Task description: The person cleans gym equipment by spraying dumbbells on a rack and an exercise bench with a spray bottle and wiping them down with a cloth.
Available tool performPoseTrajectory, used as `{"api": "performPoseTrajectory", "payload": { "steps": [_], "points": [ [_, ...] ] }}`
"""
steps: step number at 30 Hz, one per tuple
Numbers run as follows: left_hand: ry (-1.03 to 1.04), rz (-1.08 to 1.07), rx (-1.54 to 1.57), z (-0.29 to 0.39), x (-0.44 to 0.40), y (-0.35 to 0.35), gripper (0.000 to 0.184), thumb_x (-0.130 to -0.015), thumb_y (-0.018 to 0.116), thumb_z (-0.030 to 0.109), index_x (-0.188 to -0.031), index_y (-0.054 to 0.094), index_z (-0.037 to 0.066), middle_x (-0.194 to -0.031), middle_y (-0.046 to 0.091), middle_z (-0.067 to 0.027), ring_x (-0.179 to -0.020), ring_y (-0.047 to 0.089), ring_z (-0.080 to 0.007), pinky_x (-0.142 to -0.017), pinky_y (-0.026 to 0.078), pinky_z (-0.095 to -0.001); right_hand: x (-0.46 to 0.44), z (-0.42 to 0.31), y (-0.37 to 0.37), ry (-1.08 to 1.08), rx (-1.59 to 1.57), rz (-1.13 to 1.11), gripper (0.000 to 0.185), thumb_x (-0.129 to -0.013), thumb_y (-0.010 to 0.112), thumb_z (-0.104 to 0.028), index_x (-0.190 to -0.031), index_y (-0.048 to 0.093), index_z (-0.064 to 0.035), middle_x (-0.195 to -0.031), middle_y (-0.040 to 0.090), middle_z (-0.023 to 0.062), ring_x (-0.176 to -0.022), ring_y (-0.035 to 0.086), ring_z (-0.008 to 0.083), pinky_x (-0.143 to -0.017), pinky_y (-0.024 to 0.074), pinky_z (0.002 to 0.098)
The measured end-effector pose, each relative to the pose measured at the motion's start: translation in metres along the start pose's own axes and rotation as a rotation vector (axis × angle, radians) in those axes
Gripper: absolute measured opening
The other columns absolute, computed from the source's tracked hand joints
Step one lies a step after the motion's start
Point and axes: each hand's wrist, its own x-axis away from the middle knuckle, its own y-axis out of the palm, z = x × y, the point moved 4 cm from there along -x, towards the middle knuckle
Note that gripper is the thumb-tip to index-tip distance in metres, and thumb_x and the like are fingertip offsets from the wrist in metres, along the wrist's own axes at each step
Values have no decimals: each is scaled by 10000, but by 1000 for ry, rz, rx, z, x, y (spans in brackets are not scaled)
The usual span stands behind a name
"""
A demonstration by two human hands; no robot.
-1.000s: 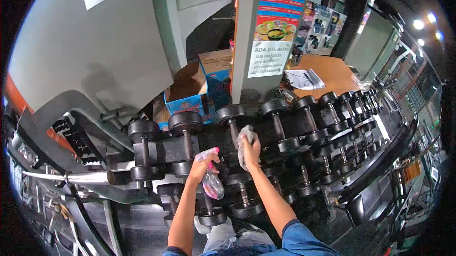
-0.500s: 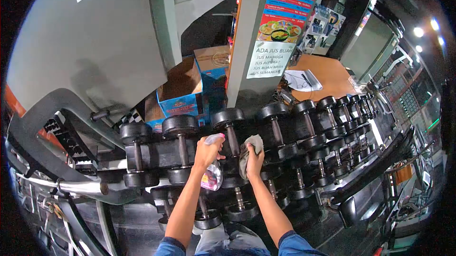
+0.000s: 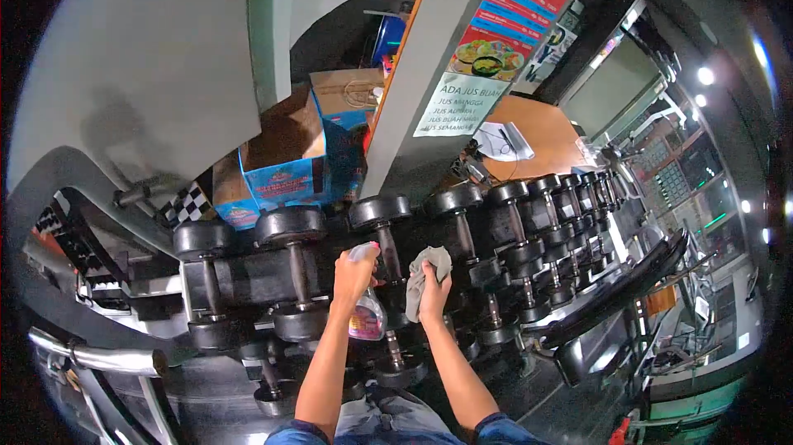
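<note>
My left hand [image 3: 353,274] is wrapped round the neck of a clear spray bottle [image 3: 368,318] with a pinkish label and a pink nozzle tip. A crumpled grey cloth [image 3: 423,278] is gripped in my right hand [image 3: 435,290], just to the right of the bottle. Both hands are over the upper row of a black dumbbell rack. One dumbbell [image 3: 385,234] stands just beyond and between them, its near end hidden behind my hands. Another dumbbell [image 3: 293,267] lies to the left of the bottle.
More dumbbells [image 3: 514,222] line two rows toward the right. Blue cardboard boxes [image 3: 285,180] stand behind the rack, beside a grey pillar [image 3: 421,57] with posters. A wooden desk [image 3: 537,127] is at the back right. Gym machine frames [image 3: 107,358] flank the rack.
The view has turned, shifting the rack and boxes leftward. My left hand and bottle have come upright near the dumbbell; the cloth in my right hand has moved slightly away from the dumbbell handle.
</note>
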Motion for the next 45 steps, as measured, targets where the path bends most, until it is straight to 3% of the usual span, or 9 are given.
{"api": "performPoseTrajectory", "payload": {
  "steps": [6,14,31,34,35,36,40,43,45],
  "points": [
    [-147,-126,102,-20,-7,6,315,-848,620,285,-801,660,-25,-611,564,-70,-450,542,-157,-442,485,-302,6,-8,2,15,-35,49,358,-860,674,-194,-1149,542,-28,-1008,602,53,-788,610,177,-684,510,313],
    [-82,-46,67,-15,-9,5,354,-823,633,281,-707,624,-54,-604,575,-98,-461,573,-167,-461,553,-335,8,-10,4,11,-45,61,355,-849,690,-208,-1125,554,-31,-997,604,50,-795,612,172,-670,514,306],
    [-23,5,43,-15,14,3,343,-835,635,296,-821,651,-46,-659,605,-79,-514,602,-167,-488,526,-315,6,-11,4,41,-31,17,329,-846,695,-204,-1091,566,-27,-975,607,47,-783,613,168,-688,514,313],
    [200,87,-143,-25,32,5,327,-795,693,270,-913,655,-32,-741,664,-150,-637,669,-199,-571,516,-341,0,-16,7,130,-57,-48,271,-844,695,-180,-1053,595,-39,-924,622,32,-755,607,155,-681,502,298],
    [94,71,-185,-29,41,7,304,-763,724,257,-896,655,-7,-777,658,-174,-707,672,-264,-619,510,-372,-6,-20,7,139,-9,-44,259,-847,695,-176,-1045,602,-38,-915,627,28,-761,607,148,-688,501,296],
    [216,76,-313,-34,45,11,305,-721,772,259,-800,618,8,-750,615,-170,-728,635,-331,-636,492,-403,-15,-25,6,150,41,-41,247,-849,695,-172,-1037,609,-37,-905,632,25,-768,607,141,-696,500,293],
    [274,217,-316,-45,62,17,412,-661,839,303,-703,539,24,-698,560,-153,-673,584,-354,-602,462,-423,-59,-71,36,-213,457,-457,214,-825,707,-137,-981,690,10,-1013,679,94,-922,636,160,-791,490,306],
    [234,264,-300,-51,65,20,446,-639,861,326,-708,542,23,-695,565,-124,-629,574,-338,-581,460,-405,-60,-83,82,-599,781,-987,415,-645,638,46,-1032,702,-91,-1028,671,117,-962,644,303,-845,515,373],
    [235,286,-326,-55,64,21,444,-639,863,324,-721,548,22,-699,575,-120,-629,580,-323,-582,462,-397,-64,-47,84,-780,1048,-1121,465,-633,634,58,-1041,711,-149,-1113,633,60,-1035,575,291,-855,527,383]
  ]
}}
